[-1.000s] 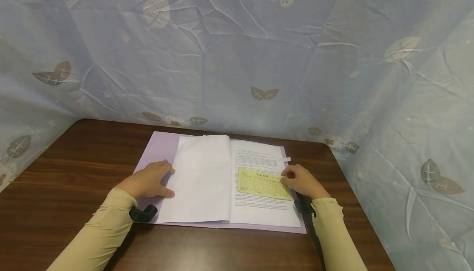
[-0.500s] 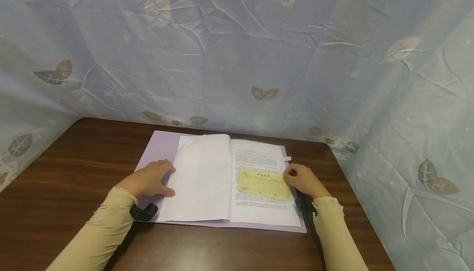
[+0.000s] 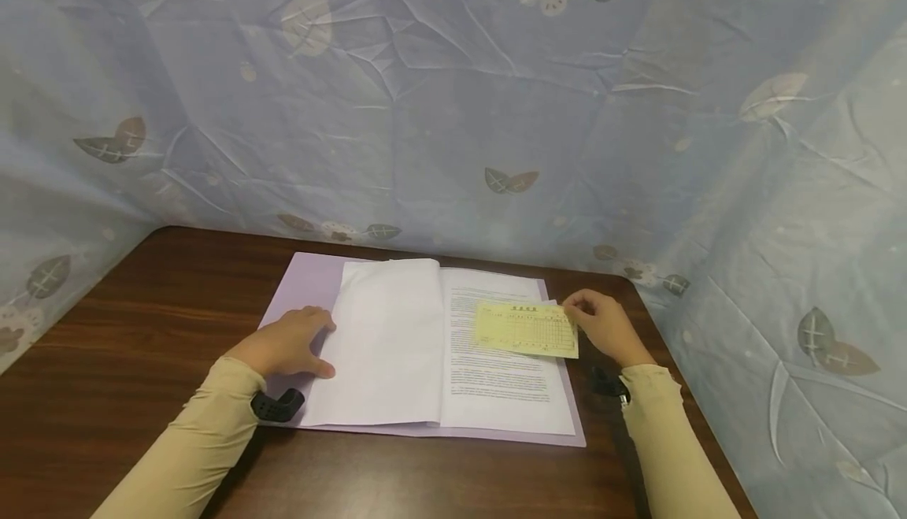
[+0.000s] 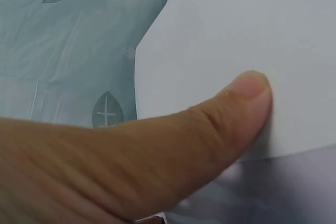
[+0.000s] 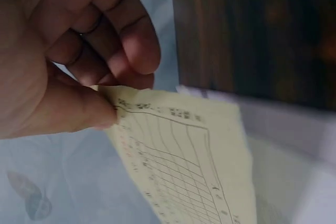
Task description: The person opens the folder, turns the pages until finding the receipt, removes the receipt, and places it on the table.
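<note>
A purple folder lies open on the table with white pages in it. My left hand rests at the left edge of a blank white page, its fingers spread and relaxed; in the left wrist view the thumb lies over the page. My right hand pinches a yellow printed form slip by its upper right corner. The slip is raised over the printed page on the right side. In the right wrist view, thumb and fingers meet at the edge of the slip, which hangs tilted.
The dark wooden table extends around the folder. A pale blue cloth with leaf prints hangs behind the table and along both sides. Each wrist wears a black strap.
The right hand has moved up and to the right, lifting the yellow slip off the printed page by its corner. The left hand has stayed in place.
</note>
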The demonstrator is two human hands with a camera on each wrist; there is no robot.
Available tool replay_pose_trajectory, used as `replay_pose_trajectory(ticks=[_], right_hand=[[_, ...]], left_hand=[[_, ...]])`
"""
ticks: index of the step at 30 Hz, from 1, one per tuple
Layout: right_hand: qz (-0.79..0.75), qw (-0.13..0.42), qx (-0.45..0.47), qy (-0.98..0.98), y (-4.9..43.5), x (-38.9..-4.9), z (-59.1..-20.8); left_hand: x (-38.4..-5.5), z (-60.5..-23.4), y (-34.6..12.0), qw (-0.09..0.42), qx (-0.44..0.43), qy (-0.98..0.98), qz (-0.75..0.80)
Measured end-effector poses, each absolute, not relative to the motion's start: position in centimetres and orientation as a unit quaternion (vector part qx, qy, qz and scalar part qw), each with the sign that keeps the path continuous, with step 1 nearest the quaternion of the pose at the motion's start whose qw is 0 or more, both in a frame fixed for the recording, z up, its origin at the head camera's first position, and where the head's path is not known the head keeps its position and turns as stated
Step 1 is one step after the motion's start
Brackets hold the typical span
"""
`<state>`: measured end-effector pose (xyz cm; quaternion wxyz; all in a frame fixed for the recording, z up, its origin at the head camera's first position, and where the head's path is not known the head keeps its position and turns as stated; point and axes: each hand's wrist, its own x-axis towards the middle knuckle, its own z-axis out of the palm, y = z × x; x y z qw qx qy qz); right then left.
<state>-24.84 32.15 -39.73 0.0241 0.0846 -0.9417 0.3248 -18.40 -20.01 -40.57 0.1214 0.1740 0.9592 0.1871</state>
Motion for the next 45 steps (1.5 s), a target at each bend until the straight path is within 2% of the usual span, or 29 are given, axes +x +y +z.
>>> replay_pose_trajectory(ticks=[14,21,27,39,45], right_hand=[[0.301,0.018,0.096,-0.949,38.9,-27.8,-36.6],[0.274,-0.024,0.074,-0.959,41.3,-28.7,-35.9],[0.243,-0.030,0.074,-0.967,42.8,-29.4,-36.0],[0.217,-0.046,0.040,-0.974,43.3,-29.6,-38.4],[0.226,-0.003,0.034,-0.973,41.6,-28.9,-39.7]], left_hand=[[-18.4,-40.7,-20.6,0.141,0.154,0.961,0.179],[-18.4,-40.9,-21.0,0.151,0.145,0.961,0.182],[-18.1,-40.7,-21.0,0.145,0.147,0.960,0.191],[-18.1,-40.2,-20.4,0.143,0.153,0.960,0.188],[-18.1,-39.9,-20.3,0.145,0.158,0.958,0.191]])
